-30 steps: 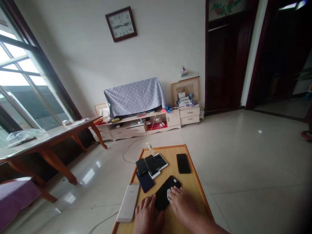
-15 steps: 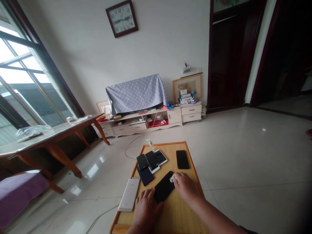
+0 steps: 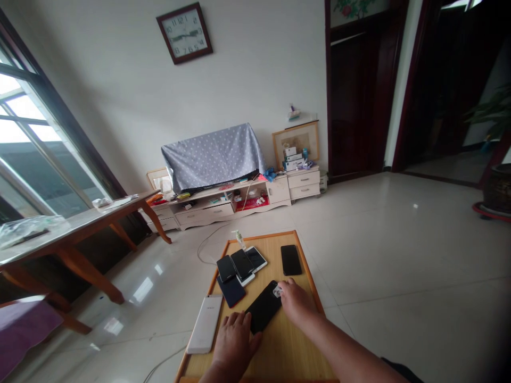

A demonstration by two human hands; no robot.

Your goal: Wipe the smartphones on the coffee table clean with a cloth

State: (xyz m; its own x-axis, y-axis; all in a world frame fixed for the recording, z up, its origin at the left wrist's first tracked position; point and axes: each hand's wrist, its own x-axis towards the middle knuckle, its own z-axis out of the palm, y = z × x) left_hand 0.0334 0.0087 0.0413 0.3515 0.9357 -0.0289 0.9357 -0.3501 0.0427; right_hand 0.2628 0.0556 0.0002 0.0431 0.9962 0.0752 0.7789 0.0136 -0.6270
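A black phone (image 3: 263,308) lies slantwise on a small wooden table (image 3: 279,351). My left hand (image 3: 235,338) holds its lower left end, with the fingers along one edge and the thumb by the near corner. My right hand (image 3: 296,300) pinches a crumpled white wipe (image 3: 277,291), which touches the phone's upper right end. Left of my left hand lies a white phone (image 3: 205,324), back up. Beyond are a dark blue phone (image 3: 231,291), two black-screened phones (image 3: 226,268) and white-edged phones (image 3: 256,258), partly overlapping. Another black phone (image 3: 291,260) lies apart at the right.
A clear pump bottle (image 3: 240,239) stands at the table's far edge. At left is a longer table (image 3: 75,223) with a plastic bag (image 3: 30,230). A low white cabinet (image 3: 207,214) with a cloth-covered object (image 3: 213,157) lines the wall. A cable (image 3: 167,359) runs across the floor.
The view has turned slightly to the right, so everything sits further left in the picture. Both hands keep their places at the black phone, the wipe still at its upper end.
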